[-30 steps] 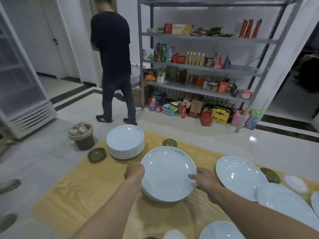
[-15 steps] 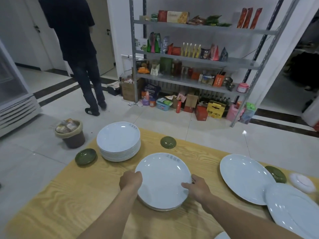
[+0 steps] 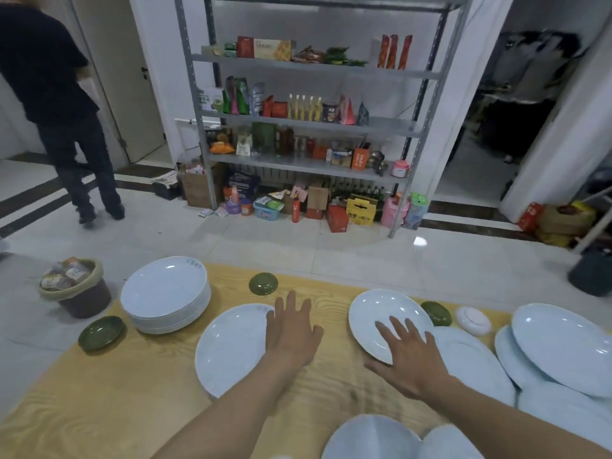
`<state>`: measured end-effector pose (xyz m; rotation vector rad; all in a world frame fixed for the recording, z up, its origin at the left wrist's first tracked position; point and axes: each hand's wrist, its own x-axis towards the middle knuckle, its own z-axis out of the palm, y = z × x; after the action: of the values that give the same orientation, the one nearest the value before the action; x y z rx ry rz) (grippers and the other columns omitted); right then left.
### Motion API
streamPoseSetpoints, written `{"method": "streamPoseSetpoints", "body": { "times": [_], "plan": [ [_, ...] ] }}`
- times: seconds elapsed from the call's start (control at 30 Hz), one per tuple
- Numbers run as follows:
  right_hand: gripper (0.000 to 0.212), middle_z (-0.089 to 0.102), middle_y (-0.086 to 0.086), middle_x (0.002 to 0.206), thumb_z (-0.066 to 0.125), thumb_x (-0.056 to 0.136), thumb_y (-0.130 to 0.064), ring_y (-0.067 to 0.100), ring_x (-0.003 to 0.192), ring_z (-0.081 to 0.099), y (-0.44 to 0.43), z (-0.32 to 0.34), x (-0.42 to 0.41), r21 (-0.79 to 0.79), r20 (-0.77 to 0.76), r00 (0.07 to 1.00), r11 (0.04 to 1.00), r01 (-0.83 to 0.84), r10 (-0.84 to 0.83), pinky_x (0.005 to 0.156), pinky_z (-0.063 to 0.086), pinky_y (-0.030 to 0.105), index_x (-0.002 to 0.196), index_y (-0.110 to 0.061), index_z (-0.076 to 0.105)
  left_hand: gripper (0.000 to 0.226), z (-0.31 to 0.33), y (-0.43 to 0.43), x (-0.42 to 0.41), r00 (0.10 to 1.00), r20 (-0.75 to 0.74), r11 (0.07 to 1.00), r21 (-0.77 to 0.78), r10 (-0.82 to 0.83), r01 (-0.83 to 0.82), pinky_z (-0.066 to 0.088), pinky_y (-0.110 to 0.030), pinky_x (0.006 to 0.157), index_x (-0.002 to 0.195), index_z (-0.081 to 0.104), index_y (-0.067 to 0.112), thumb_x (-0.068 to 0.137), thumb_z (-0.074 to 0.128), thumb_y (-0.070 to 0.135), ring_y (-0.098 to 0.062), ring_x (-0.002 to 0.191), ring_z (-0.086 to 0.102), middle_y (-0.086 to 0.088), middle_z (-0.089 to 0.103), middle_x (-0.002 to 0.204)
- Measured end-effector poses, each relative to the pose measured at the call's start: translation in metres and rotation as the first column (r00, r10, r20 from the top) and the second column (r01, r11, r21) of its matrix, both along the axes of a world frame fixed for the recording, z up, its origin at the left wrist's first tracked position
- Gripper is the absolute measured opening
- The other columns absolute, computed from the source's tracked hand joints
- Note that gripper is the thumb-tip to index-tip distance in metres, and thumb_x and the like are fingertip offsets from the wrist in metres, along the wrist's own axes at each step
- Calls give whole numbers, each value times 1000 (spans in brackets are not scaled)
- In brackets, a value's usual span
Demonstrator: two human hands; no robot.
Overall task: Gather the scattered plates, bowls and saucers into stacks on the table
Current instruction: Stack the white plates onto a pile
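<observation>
Both hands have let go of the low pile of plates point(image 3: 228, 352), which now sits on the table point(image 3: 99, 409) in front of the tall stack point(image 3: 165, 293). The left hand point(image 3: 291, 329) is open, fingers straight, over the right rim of the pile; I cannot tell if it touches. The right hand point(image 3: 409, 354) is released too, fingers spread on a single plate point(image 3: 381, 313). On the floor, a bin point(image 3: 82, 299) holds rubbish. Three green saucers point(image 3: 101, 332) lie well apart, and one small white bowl point(image 3: 473, 321) lies upside down.
</observation>
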<state>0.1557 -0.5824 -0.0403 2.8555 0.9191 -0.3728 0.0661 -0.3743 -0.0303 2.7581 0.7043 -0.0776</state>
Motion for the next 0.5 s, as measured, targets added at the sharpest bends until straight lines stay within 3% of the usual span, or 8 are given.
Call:
{"method": "streamPoseSetpoints", "body": {
  "times": [0.1,0.13,0.2,0.27,0.33,0.37,0.43,0.5],
  "plan": [
    [101,44,10,150,0,73,-89,41,134,44,-69,31,15,-45,103,994,998,46,-42,96,41,68,143,-34,48,69,26,-66,28,989,-4,988,45,-146,146,8,-51,120,156,10,29,97,37,52,-32,150,-10,-4,-11,163],
    [99,50,12,145,2,76,-88,44,129,49,-96,40,19,-60,114,990,994,87,-80,90,44,70,139,-33,54,70,34,-90,36,981,1,979,71,-193,192,6,-52,120,156,8,30,97,36,54,-33,149,-12,-4,-13,163],
    [102,36,15,154,-3,73,-88,45,137,38,-148,58,25,-90,143,983,987,131,-118,100,35,71,147,-35,41,72,49,-142,50,962,20,956,113,-273,269,4,-53,119,156,5,30,96,35,57,-34,149,-13,-4,-15,163],
    [113,10,12,163,-15,59,-90,40,148,12,-202,72,31,-97,181,973,982,160,-140,111,16,65,156,-36,12,73,58,-195,63,941,37,934,143,-335,327,3,-53,119,156,3,30,96,34,57,-34,149,-14,-4,-16,163],
    [123,-1,9,164,-26,48,-88,36,150,1,-254,82,37,-102,182,967,975,199,-178,114,9,61,156,-35,0,72,63,-247,76,925,41,916,162,-377,366,3,-54,119,156,4,30,96,32,58,-34,149,-13,-4,-15,163],
    [116,-2,9,164,-21,55,-89,35,150,1,-279,88,39,-89,201,960,973,215,-194,115,10,60,156,-35,0,72,64,-272,82,919,37,910,165,-392,382,5,-54,119,156,4,30,96,32,59,-34,149,-12,-4,-14,163],
    [92,-1,8,164,7,79,-85,34,150,2,-328,90,47,-77,213,948,963,258,-237,115,11,59,156,-35,1,72,67,-318,95,905,20,894,170,-424,415,7,-54,119,156,6,29,96,32,59,-34,149,-10,-5,-13,163],
    [87,1,8,164,22,85,-81,33,150,4,-371,92,53,-66,219,938,955,288,-268,115,12,59,156,-35,2,73,69,-361,106,894,27,883,166,-448,438,10,-54,118,156,6,29,96,32,60,-34,149,-8,-6,-11,163]
  ]
}}
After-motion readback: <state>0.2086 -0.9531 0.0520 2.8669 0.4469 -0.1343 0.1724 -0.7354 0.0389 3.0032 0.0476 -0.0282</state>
